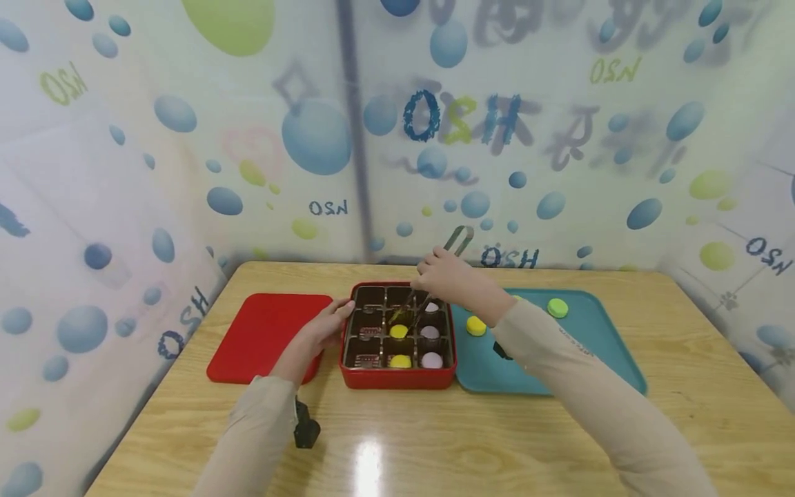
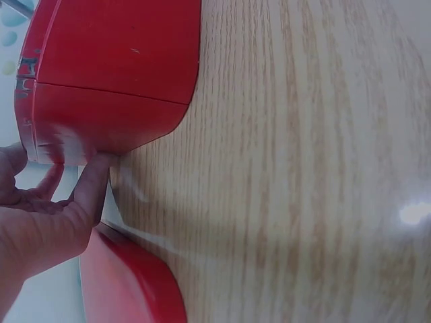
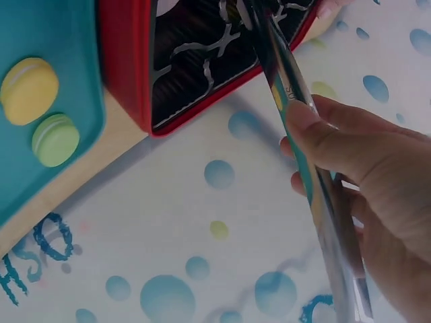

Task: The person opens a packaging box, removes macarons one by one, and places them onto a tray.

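— Steadying the red box (image 1: 397,378) mid-desk, the left hand (image 1: 323,331) lies flat-fingered on its left wall; the right hand (image 1: 444,276) grips tongs (image 1: 458,240) inside.

— Those macarons (image 1: 399,331) look light and crumbly. Pinch their sides gently.

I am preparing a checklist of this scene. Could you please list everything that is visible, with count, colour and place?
box: 1, red, dark divided insert, table centre
lid: 1, red, flat on the table, left of the box
tray: 1, teal, right of the box
macarons in box: 5 visible; 2 yellow, 3 pale purple, in middle and right columns
macarons on tray: 2 clearly seen; yellow, green
tongs: 1, metal, tips down in the box
table: 1, light wood
backdrop: white with blue and green bubbles
left hand: touches the box's left side
right hand: grips the tongs
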`<control>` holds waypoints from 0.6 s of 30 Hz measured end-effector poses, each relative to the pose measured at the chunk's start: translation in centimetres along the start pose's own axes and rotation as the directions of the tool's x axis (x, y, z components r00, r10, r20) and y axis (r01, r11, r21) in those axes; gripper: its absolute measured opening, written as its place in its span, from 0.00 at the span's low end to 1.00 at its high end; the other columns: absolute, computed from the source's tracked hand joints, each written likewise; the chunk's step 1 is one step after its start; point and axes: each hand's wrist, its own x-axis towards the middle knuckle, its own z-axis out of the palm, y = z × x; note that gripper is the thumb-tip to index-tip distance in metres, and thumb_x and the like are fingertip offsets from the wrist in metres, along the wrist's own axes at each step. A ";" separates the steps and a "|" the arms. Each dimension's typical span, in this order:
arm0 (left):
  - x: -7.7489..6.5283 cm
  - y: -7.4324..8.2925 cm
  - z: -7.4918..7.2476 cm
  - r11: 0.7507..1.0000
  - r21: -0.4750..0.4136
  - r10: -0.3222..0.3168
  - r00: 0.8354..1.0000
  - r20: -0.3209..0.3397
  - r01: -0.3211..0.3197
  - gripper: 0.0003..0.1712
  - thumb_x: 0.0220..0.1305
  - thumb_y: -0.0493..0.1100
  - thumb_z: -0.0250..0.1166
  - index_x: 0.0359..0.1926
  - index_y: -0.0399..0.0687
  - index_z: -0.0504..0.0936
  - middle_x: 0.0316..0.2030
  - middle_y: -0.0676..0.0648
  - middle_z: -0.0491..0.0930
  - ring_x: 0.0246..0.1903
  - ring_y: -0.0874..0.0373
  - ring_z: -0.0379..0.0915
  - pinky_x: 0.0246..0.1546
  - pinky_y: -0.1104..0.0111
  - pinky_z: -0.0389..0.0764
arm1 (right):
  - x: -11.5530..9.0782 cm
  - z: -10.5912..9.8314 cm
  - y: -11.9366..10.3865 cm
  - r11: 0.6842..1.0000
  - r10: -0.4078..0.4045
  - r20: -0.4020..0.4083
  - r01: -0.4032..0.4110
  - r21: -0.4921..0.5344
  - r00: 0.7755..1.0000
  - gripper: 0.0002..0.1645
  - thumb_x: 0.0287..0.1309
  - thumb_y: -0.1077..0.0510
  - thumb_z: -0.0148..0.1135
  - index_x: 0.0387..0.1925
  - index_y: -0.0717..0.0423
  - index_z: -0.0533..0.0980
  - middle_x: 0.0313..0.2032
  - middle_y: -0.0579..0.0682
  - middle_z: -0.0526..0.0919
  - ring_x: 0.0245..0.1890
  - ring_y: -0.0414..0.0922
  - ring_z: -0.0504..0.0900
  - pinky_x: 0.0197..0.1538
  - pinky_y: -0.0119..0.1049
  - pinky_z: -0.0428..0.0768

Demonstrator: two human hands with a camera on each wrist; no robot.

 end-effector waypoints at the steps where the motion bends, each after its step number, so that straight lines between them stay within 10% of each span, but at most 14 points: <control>1: 0.0 0.0 -0.1 1.000 0.000 0.002 1.000 0.002 -0.002 0.33 0.71 0.54 0.40 0.70 0.47 0.44 0.60 0.32 0.64 0.62 0.41 0.61 0.56 0.50 0.69 | 0.3 0.0 -0.2 1.000 0.001 0.021 -0.001 0.001 1.000 0.18 0.59 0.55 0.56 0.51 0.37 0.75 0.46 0.48 0.79 0.45 0.46 0.75 0.48 0.38 0.68; 18: -0.2 0.1 -0.1 1.000 0.014 0.014 1.000 0.001 -0.014 0.34 0.71 0.54 0.40 0.70 0.45 0.44 0.59 0.32 0.65 0.58 0.44 0.64 0.54 0.50 0.70 | 0.5 0.3 -0.7 0.996 -0.024 0.038 0.027 -0.086 0.999 0.22 0.60 0.58 0.55 0.54 0.36 0.73 0.46 0.48 0.80 0.45 0.48 0.75 0.46 0.40 0.67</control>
